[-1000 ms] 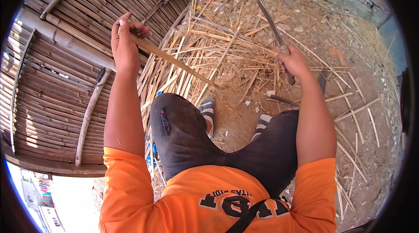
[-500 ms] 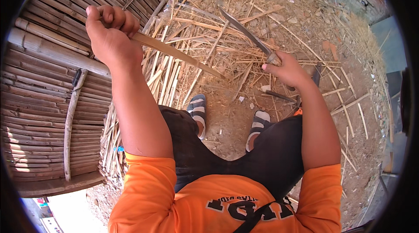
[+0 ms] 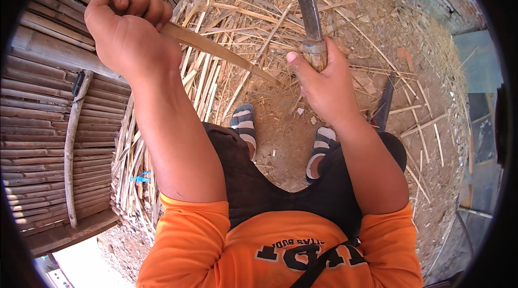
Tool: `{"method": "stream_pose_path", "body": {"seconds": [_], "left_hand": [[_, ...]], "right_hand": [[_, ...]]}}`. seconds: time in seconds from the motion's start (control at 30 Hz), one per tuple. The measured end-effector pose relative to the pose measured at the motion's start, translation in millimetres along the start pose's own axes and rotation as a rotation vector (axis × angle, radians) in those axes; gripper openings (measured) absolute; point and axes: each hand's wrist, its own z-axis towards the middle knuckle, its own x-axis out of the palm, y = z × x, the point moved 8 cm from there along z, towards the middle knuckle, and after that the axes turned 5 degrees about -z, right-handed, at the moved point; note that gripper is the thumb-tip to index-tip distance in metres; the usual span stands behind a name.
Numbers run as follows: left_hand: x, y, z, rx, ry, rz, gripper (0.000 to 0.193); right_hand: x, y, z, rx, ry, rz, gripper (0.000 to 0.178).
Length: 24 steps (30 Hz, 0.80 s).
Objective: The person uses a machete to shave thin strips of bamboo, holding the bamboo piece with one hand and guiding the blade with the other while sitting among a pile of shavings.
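My left hand (image 3: 132,34) is closed around one end of a pale bamboo strip (image 3: 216,50), its fingers curled upward. The strip slants down to the right, its far end above the ground in front of my feet. In my right hand (image 3: 329,85) is the wooden handle of a machete (image 3: 307,4), my thumb lying along the handle. The dark, slightly curved blade points away from me, and its tip is cut off by the upper edge of the view. Blade and strip are apart.
A slatted bamboo wall (image 3: 43,137) stands close on my left. Many split bamboo strips (image 3: 205,91) litter the ground beside it and ahead. A dark blade-like tool (image 3: 384,102) lies right of my knee. Grey panels (image 3: 480,110) stand at the far right.
My right hand has moved left and closer, swinging the machete from pointing up-left to nearly straight ahead. The left hand has shifted slightly up and left with the bamboo strip.
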Motion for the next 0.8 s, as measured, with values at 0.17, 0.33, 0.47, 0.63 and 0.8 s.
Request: {"method": "stream_pose_path", "body": {"seconds": [0.17, 0.33, 0.47, 0.63, 0.8], "left_hand": [[-6.4, -4.0, -3.4, -0.044, -0.019, -0.015, 0.032], [-31.8, -3.1, 1.5, -0.027, -0.146, 0.025, 0.035], [-44.8, -2.6, 8.6, -0.078, -0.111, -0.047, 0.036], [-27.1, -4.2, 2.9, -0.092, 0.050, -0.089, 0.036], [-2.5, 0.1, -10.1, -0.091, 0.061, -0.052, 0.035]], "right_hand": [[55.6, -38.6, -36.2, 0.071, 0.188, -0.348, 0.043], [86.9, -128.7, -46.5, 0.053, 0.292, -0.467, 0.049], [69.4, -96.8, -42.1, 0.123, 0.340, -0.421, 0.049], [53.5, -28.3, -37.9, 0.126, 0.276, -0.357, 0.047], [79.6, -157.6, -47.2, 0.229, 0.310, -0.610, 0.048]]}}
